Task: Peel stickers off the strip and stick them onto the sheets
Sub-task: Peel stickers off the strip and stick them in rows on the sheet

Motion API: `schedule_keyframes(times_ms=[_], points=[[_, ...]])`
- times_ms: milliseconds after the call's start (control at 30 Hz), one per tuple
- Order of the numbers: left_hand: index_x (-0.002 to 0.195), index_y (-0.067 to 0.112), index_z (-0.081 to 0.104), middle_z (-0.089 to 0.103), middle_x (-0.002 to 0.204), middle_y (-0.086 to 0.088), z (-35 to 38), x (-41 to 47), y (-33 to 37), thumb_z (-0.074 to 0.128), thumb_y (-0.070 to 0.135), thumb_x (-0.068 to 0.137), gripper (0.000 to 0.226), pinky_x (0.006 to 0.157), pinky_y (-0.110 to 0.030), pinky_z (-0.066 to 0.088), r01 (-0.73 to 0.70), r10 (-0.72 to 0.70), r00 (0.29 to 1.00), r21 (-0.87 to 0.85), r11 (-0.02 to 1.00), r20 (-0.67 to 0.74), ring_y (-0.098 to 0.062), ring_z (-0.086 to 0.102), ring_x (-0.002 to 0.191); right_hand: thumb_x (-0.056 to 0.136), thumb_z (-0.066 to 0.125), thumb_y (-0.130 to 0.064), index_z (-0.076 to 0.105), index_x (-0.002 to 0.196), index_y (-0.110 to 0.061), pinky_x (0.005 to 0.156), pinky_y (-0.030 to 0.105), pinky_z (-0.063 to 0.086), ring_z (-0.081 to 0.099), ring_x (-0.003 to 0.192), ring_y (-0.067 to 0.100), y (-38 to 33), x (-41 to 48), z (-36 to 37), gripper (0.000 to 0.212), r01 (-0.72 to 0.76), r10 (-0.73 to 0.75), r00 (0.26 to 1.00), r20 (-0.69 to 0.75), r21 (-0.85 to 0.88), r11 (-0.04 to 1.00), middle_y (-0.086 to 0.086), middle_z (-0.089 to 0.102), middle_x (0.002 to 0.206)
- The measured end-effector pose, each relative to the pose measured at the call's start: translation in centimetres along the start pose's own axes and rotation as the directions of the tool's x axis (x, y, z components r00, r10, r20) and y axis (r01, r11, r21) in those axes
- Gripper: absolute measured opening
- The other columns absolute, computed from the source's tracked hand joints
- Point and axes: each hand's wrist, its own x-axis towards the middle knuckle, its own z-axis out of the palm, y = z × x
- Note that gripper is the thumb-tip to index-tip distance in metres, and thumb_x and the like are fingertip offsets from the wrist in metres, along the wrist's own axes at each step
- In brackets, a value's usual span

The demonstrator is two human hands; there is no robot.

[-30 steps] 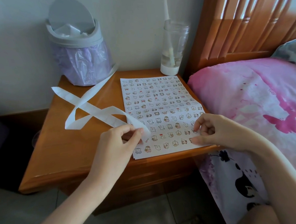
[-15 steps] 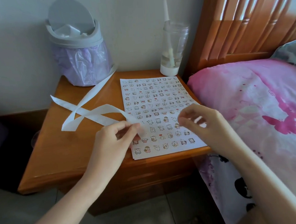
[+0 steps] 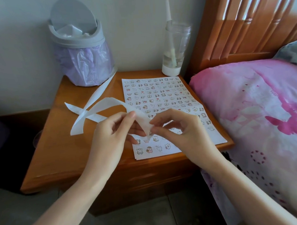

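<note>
The glossy orange wooden nightstand (image 3: pixel 73 151) stands against a pale wall (image 3: pixel 18 50), beside a bed's pink printed quilt (image 3: pixel 248 106); a grey bin (image 3: pixel 81 47) lined with crinkled lilac plastic sits at its back left corner, a clear jar (image 3: pixel 175 46) at its back right; a flat white sheet (image 3: pixel 160 94) gridded with tiny cartoon stickers lies along its right edge; the limp white strip (image 3: pixel 108 101) loops across the middle; my left hand (image 3: pixel 111 140) pinches it above the sheet's front end; my right hand (image 3: pixel 183 132) pinches its tip.

Strip (image 3: pixel 98 105) left of sheet (image 3: pixel 160 97)
</note>
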Motion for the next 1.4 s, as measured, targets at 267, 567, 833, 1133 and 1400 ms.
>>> schedule_keyframes(times_ms=[267,567,833,1133,1400], points=[[0.084,0.016,0.073,0.074,0.078,0.004,0.2,-0.1,0.2,0.054,0.038,0.087,0.029,0.07,-0.025,0.056,0.023,-0.023,0.997,-0.005,1.0,0.077,-0.013,0.07,0.079,0.081,0.071,-0.008,0.071,0.087,-0.015,0.076,0.026,0.056,0.068,0.078,0.011,0.1,0.1,-0.2,0.009,-0.02,0.022,0.999,-0.026,0.076,0.997,-0.007,0.072,0.083],[0.087,0.015,0.073,0.073,0.074,0.008,0.6,-0.6,0.2,0.061,0.025,0.086,0.016,0.06,-0.006,0.048,-0.015,0.014,0.997,0.014,1.0,0.081,-0.002,0.068,0.073,0.083,0.069,-0.009,0.072,0.09,-0.014,0.077,0.019,0.053,0.066,0.081,0.007,0.1,0.1,0.1,0.009,0.042,-0.043,0.998,-0.049,-0.031,0.999,-0.007,0.071,0.085],[0.08,0.023,0.07,0.072,0.07,0.013,0.8,-0.7,0.2,0.062,0.027,0.084,0.01,0.057,-0.007,0.049,0.023,-0.023,0.999,0.004,1.0,0.035,-0.002,0.068,0.069,0.083,0.069,-0.005,0.071,0.089,-0.008,0.071,0.02,0.052,0.063,0.081,0.007,0.5,0.0,0.1,0.007,0.212,-0.225,0.973,-0.047,-0.192,0.958,-0.001,0.069,0.085],[0.079,0.02,0.069,0.072,0.069,0.011,0.9,-0.6,0.2,0.061,0.021,0.087,0.012,0.052,-0.007,0.048,0.053,-0.053,0.998,0.007,0.999,0.025,0.0,0.068,0.066,0.086,0.067,-0.017,0.068,0.087,-0.016,0.071,0.019,0.048,0.056,0.086,0.009,0.0,-0.2,-0.3,0.002,0.133,-0.14,0.99,-0.015,-0.231,0.964,-0.008,0.061,0.093],[0.09,0.016,0.071,0.071,0.075,0.009,0.7,-0.6,-0.7,0.06,0.023,0.088,0.013,0.053,-0.006,0.047,0.039,-0.046,0.998,0.126,0.991,0.049,0.001,0.067,0.064,0.083,0.068,-0.021,0.07,0.085,-0.018,0.058,0.014,0.049,0.059,0.059,0.001,0.4,-0.5,-8.1,0.004,-0.358,0.387,0.913,0.128,-0.203,0.911,-0.009,0.069,0.07]])
